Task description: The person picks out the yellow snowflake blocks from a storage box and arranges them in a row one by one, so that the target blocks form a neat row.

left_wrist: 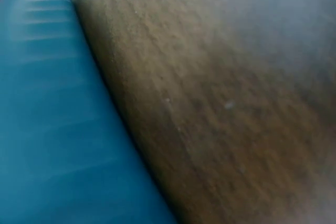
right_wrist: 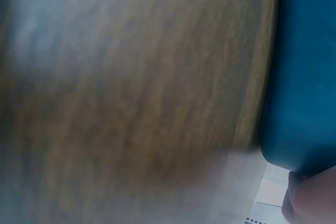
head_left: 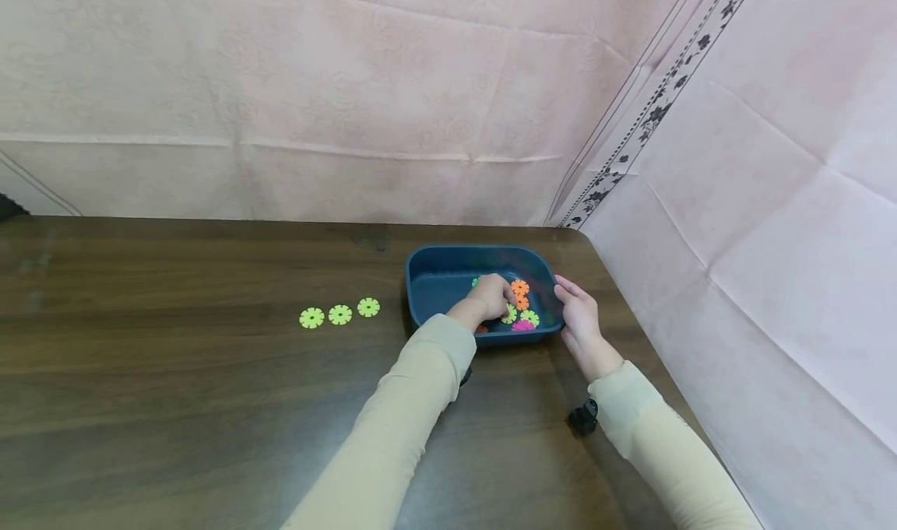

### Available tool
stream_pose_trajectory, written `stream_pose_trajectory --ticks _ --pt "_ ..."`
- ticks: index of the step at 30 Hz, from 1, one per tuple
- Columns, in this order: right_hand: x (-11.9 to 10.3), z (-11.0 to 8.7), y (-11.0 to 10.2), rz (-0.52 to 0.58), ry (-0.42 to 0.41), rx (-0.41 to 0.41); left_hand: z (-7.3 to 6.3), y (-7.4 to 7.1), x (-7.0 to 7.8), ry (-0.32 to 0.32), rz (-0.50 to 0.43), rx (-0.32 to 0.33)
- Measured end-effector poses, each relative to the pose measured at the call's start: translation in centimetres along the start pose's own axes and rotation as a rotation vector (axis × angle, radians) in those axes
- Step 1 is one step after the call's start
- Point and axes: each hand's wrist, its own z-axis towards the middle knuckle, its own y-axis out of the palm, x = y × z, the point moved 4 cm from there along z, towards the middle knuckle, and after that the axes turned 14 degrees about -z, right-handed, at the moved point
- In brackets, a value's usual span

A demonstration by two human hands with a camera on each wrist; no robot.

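Observation:
A dark blue plastic bin [head_left: 448, 251] stands on the table with several flower-shaped discs inside, among them an orange disc [head_left: 519, 287], a yellow-green disc [head_left: 529, 317] and a pink disc [head_left: 522, 325]. My left hand [head_left: 489, 296] reaches down into the bin, fingers bent toward the discs; I cannot tell whether it pinches one. At the bin's right end, my right hand [head_left: 580, 318] grips the rim, thumb on the near side. The left wrist view shows mostly the bin's blue outer wall [left_wrist: 63, 108]; the right wrist view catches part of the right hand [right_wrist: 315, 198] under the bin's corner.
Left of the bin, three yellow-green discs lie in a row on the brown wooden table [head_left: 210, 405]: a left disc [head_left: 311, 317], a middle disc [head_left: 339, 314] and a right disc [head_left: 368, 307]. A pale cloth [head_left: 350, 86] hangs behind the table and along its right side.

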Motion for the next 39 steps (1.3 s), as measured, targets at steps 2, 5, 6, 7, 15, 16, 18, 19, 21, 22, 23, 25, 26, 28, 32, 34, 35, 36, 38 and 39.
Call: stream_pose_trajectory --ticks 2,5,6,7,15,16,18,19,21,22,23,25,26,28,32,34,35,36,38,39 --pt "0.0 0.0 0.1 -0.003 -0.003 -0.001 -0.2 -0.3 0.0 -0.010 -0.046 0.017" --pt "0.0 0.0 0.2 -0.005 -0.008 0.006 -0.6 -0.8 0.2 -0.010 -0.121 0.027" --pt "0.1 0.0 0.2 -0.005 -0.010 0.008 -0.7 -1.0 0.2 -0.014 -0.162 0.025" --pt "0.1 0.0 0.3 -0.005 -0.012 0.011 -0.8 -1.1 0.2 -0.019 -0.205 0.022" --pt "0.3 0.2 0.3 0.002 -0.022 0.016 -0.5 -2.8 0.3 -0.052 -0.553 -0.031" --pt "0.3 0.2 0.3 0.000 -0.022 0.015 -0.4 -3.2 0.3 -0.051 -0.580 -0.040" --pt "0.4 0.3 0.2 0.000 -0.019 0.018 -0.5 -4.0 0.3 -0.056 -0.626 -0.054" --pt "0.4 0.3 0.2 -0.001 -0.018 0.022 -0.6 -4.4 0.3 -0.061 -0.643 -0.058" --pt "0.5 0.3 0.2 -0.003 -0.023 0.025 -1.1 -5.5 0.4 -0.069 -0.663 -0.058" --pt "0.5 0.4 0.2 -0.002 -0.024 0.028 -1.3 -6.0 0.4 -0.072 -0.673 -0.058" --pt "0.5 0.4 0.2 -0.001 -0.026 0.033 -1.6 -6.6 0.5 -0.075 -0.684 -0.056" --pt "0.5 0.5 0.1 0.004 -0.027 0.040 -2.1 -7.6 0.5 -0.086 -0.714 -0.046" --pt "0.5 0.5 0.1 0.007 -0.028 0.041 -2.4 -8.2 0.5 -0.091 -0.725 -0.042" --pt "0.5 0.5 0.1 0.008 -0.024 0.043 -2.8 -9.3 0.3 -0.106 -0.734 -0.026" --pt "0.3 0.5 0.1 -0.006 -0.007 0.038 -3.9 -11.6 -0.2 -0.140 -0.750 0.005" --pt "0.2 0.4 0.1 -0.008 -0.002 0.032 -4.6 -12.7 -0.6 -0.155 -0.755 0.013" --pt "0.2 0.4 0.1 -0.009 0.002 0.029 -5.0 -13.2 -0.8 -0.160 -0.763 0.011" --pt "0.2 0.4 0.1 -0.007 0.005 0.026 -5.4 -13.7 -1.1 -0.165 -0.768 0.011" --pt "0.2 0.4 0.1 -0.004 0.006 0.020 -6.3 -14.6 -1.6 -0.164 -0.780 0.004" --pt "0.2 0.4 0.1 -0.003 0.008 0.017 -6.7 -15.1 -1.9 -0.160 -0.787 -0.002"
